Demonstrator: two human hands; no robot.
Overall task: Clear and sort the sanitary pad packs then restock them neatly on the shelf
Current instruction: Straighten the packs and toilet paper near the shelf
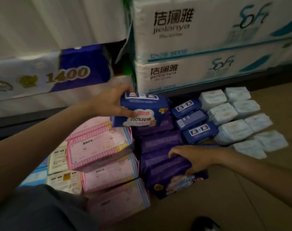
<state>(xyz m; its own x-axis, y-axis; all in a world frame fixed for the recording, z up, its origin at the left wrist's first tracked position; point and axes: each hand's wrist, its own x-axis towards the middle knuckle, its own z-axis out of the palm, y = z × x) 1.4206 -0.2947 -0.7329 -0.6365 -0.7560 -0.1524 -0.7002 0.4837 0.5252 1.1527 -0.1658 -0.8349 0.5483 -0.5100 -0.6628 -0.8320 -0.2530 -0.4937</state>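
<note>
- Sanitary pad packs lie sorted by colour on the floor, apparently staged for restocking: pink packs (102, 157) nearest, left of the purple column (158, 144).
- Right hand (196, 158) presses flat, fingers spread, on the purple column's near end, likely steadying it.
- Left hand (112, 101) pinches a blue pack (142, 112) above the column's far end.
- Pale packs (233, 117) sit right of it; tissue cartons (208, 44) beyond.

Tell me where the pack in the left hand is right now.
In the head view, the blue pack is held up left of centre by the left hand, above the purple packs, between the pink packs and the small dark blue packs.
</note>
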